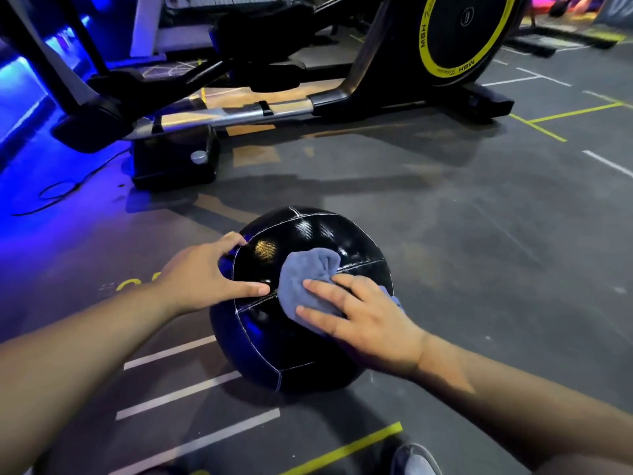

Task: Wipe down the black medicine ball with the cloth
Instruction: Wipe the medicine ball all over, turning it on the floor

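Observation:
The black medicine ball [291,344], shiny with white stitched seams, rests on the dark gym floor in front of me. My left hand [202,274] grips its upper left side, fingers wrapped over the top edge and thumb along a seam. A crumpled blue-grey cloth [306,279] lies on the ball's top. My right hand [363,322] presses flat on the cloth's near part with fingers spread, covering the ball's right side.
An elliptical trainer [246,108] with a black-and-yellow flywheel [462,32] stands just beyond the ball. A cable [58,193] loops on the floor at left. White and yellow lines [198,416] mark the floor. A grey shoe [414,461] shows at the bottom edge.

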Motion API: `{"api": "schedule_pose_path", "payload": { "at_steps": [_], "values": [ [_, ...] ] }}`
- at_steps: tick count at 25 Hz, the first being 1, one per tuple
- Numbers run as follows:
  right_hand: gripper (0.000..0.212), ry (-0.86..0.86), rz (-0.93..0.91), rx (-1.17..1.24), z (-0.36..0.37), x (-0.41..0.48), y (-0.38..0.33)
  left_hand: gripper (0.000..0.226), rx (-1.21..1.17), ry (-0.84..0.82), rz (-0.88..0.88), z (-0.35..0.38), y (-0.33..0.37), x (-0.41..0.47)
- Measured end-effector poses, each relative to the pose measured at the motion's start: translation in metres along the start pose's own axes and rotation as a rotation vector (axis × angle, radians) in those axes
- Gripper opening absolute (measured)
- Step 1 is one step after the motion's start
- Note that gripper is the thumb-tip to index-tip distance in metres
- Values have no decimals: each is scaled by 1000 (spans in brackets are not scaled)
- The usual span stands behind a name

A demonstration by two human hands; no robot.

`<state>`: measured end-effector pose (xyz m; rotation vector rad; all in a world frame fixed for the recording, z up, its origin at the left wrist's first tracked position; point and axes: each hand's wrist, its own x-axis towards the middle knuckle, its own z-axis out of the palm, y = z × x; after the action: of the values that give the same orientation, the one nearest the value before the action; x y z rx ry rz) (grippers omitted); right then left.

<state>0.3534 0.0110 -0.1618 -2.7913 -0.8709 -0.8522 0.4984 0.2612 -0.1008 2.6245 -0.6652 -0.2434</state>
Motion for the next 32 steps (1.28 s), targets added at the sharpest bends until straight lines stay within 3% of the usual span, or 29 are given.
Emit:
{"api": "schedule_pose_path", "payload": {
  "at_steps": [2, 5, 7, 8, 15, 20, 24, 27, 29, 32],
  "values": [
    [41, 53, 117, 70, -1, 12, 22, 75, 9, 16, 17, 2, 3, -4],
    [38, 140, 664, 266, -8, 36, 66, 81, 19, 13, 52, 5, 10, -8],
    [38, -29, 877, 369, -12, 49, 97, 84, 29, 6, 56, 7, 14, -13],
    [38, -109, 897, 405, -13, 52, 105, 85, 40, 7, 63, 8, 15, -16],
    [38, -58, 443, 205, -26, 56, 36, 88, 282, -32, 67, -12, -21, -42],
    [41, -268, 109, 192, -51, 68, -38, 66, 437, -194, -63, -31, -43, -91],
    [36, -477, -214, 270, -64, 69, -68, 81, -5, -205, -410, -23, -45, -124],
    [28, -464, -386, 295, -76, 78, -76, 72, -267, -289, -456, -10, -51, -136],
    [30, -365, -360, 353, -81, 93, -72, 93, -302, -278, -486, 3, -55, -145],
    [36, -243, -89, 430, -74, 129, -54, 134, -285, -298, -548, 17, -53, -159]
  ]
}}
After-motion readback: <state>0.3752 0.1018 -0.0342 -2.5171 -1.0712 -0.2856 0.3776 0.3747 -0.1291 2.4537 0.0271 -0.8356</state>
